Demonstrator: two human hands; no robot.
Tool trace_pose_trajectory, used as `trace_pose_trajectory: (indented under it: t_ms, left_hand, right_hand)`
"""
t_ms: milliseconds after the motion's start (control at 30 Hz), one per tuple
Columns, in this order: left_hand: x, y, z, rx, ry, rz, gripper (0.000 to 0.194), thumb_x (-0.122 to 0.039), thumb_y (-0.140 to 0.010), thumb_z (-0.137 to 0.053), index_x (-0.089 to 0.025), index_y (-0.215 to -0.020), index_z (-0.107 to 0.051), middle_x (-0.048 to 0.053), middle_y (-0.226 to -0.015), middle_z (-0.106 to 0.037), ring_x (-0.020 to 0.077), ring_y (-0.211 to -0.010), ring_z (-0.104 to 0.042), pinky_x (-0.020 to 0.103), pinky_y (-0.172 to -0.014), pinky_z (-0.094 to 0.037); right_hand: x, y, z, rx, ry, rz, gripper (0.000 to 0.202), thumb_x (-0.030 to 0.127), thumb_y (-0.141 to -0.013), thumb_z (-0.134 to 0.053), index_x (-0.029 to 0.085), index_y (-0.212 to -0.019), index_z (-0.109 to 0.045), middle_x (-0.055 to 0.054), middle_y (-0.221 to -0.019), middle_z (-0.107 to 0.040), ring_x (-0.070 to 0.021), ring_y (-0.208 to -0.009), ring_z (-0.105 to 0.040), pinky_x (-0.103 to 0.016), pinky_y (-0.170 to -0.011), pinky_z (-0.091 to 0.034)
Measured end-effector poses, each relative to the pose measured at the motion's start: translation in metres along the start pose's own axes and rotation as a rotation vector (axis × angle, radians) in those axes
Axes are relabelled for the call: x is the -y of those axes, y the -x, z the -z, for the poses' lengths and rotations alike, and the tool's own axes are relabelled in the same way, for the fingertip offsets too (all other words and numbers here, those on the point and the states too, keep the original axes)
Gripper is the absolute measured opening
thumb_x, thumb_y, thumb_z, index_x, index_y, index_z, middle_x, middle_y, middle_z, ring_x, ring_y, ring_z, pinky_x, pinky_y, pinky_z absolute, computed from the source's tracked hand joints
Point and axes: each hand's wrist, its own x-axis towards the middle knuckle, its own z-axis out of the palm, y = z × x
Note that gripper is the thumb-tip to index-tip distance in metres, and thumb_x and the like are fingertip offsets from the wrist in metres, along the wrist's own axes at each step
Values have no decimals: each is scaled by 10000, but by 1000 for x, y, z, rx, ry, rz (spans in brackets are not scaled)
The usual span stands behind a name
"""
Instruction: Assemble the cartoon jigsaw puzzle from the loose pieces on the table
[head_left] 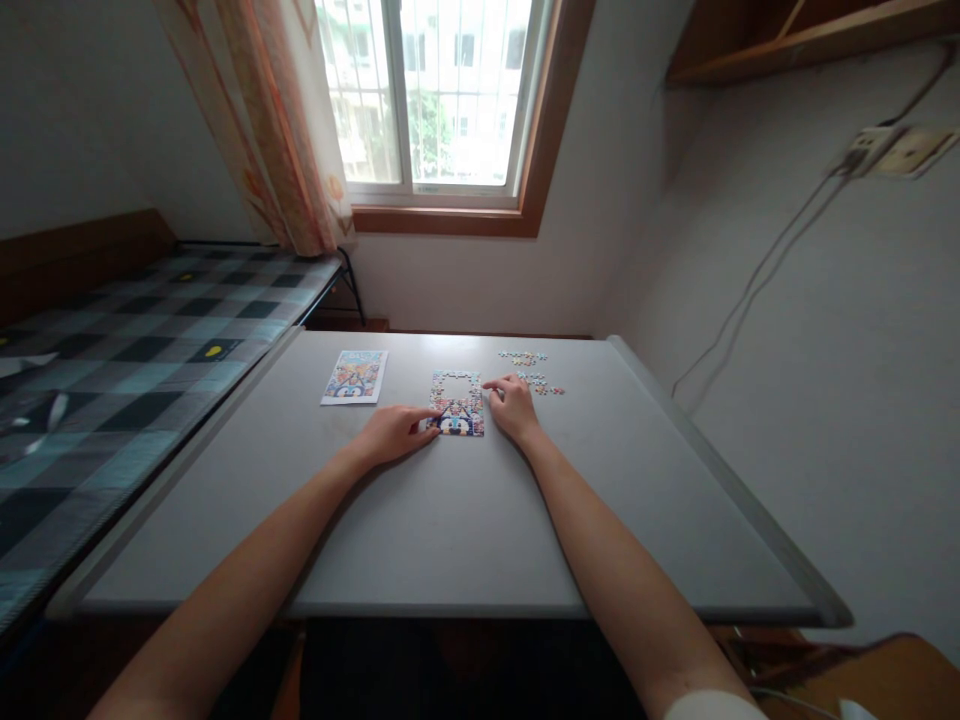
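A partly assembled jigsaw puzzle (457, 424) lies on the grey table; its lower part is filled and its upper part is a frame of pieces around a bare gap. My left hand (394, 432) rests at the puzzle's lower left edge, index finger and thumb apart and touching it. Beside the upper right edge is my right hand (512, 405), its index finger stretched toward the border and the other fingers bent; no piece shows in it. Loose puzzle pieces (536, 380) are spread just beyond and right of that hand. Left of the puzzle lies a printed picture sheet (355, 378).
The table (450, 540) has a raised rim along its right side. A bed with a checked cover (187, 330) adjoins the left. Ahead are a window (457, 100) and curtain (277, 120); a cable (742, 295) hangs down the right wall.
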Motion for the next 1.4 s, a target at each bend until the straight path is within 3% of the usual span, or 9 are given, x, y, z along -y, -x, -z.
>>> trace_pose_trajectory:
  t_ms: [1400]
  left_hand:
    - [-1,3,1,-2,-2,22,400,-478,-857,-519,-299,-1192,-643,-5,-688,-622,124,-589,-527,219,-552,-302]
  right_hand:
    - [9,8,3,59,-81,-27,278,131,-777,-471,218,-833,-728,-45,-889,-611,-174,-889,-555,-327,-905,-393]
